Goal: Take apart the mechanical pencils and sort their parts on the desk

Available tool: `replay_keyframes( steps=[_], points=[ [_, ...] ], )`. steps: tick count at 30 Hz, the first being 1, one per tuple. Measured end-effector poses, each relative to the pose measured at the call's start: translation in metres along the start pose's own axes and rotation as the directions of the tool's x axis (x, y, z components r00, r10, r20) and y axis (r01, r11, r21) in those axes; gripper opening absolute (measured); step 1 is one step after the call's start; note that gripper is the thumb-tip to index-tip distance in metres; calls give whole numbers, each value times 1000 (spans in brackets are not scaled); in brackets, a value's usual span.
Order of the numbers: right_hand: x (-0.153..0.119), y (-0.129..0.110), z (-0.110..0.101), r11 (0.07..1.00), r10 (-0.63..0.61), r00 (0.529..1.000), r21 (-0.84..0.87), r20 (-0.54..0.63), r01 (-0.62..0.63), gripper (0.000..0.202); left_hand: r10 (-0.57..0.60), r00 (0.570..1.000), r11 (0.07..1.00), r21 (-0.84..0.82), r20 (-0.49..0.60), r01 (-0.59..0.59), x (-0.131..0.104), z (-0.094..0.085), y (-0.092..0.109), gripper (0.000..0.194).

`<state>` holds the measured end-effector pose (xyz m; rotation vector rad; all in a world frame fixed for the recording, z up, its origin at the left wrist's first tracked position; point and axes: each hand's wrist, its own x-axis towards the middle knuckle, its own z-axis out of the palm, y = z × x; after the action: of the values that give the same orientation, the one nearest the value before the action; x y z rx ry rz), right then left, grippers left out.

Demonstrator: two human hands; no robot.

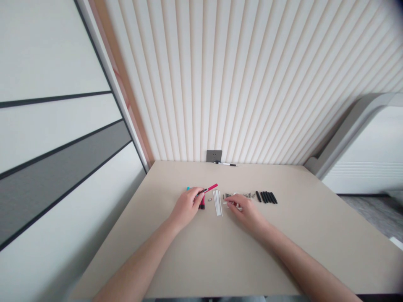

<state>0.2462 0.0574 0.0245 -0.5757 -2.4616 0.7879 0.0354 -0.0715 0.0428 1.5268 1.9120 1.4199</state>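
Note:
My left hand (186, 206) is closed around a pink-and-black pen barrel (212, 187), its pink end pointing up to the right. Beneath that hand, more pink-and-black pen barrels (202, 202) lie partly hidden, and a bit of blue (188, 188) shows behind the fingers. Several thin white pen refills (217, 203) lie side by side between my hands. My right hand (246, 208) is lowered beside them, its fingertips pinched on a small white piece (225, 203) whose kind I cannot make out. Small metallic parts (249, 195) show just past the knuckles, some covered by the hand.
Several black pen parts (268, 197) lie in a row to the right. One tiny metallic piece (210, 200) sits left of the refills. At the table's (195, 256) back edge lies a white-and-black pen (226, 164), below a dark wall socket (214, 155). A ribbed wall stands behind.

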Motion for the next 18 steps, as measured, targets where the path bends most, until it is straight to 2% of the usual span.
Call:
replay_keyframes(
  steps=[3,8,12,18],
  points=[
    [0,-1,-4,993,-49,998,-105,45,54,24,-55,998,998,-41,9,56,0,-1,-2,21],
    [0,-4,-5,980,-13,999,-200,39,20,23,-172,985,959,-226,15,171,3,-1,-10,29],
    [8,-9,1,964,-20,997,-264,69,38,24,-268,963,868,-425,39,259,6,3,-15,43],
    [12,-7,5,905,118,986,-421,114,-60,22,-375,925,715,-616,61,331,8,2,-11,46]
  ],
)
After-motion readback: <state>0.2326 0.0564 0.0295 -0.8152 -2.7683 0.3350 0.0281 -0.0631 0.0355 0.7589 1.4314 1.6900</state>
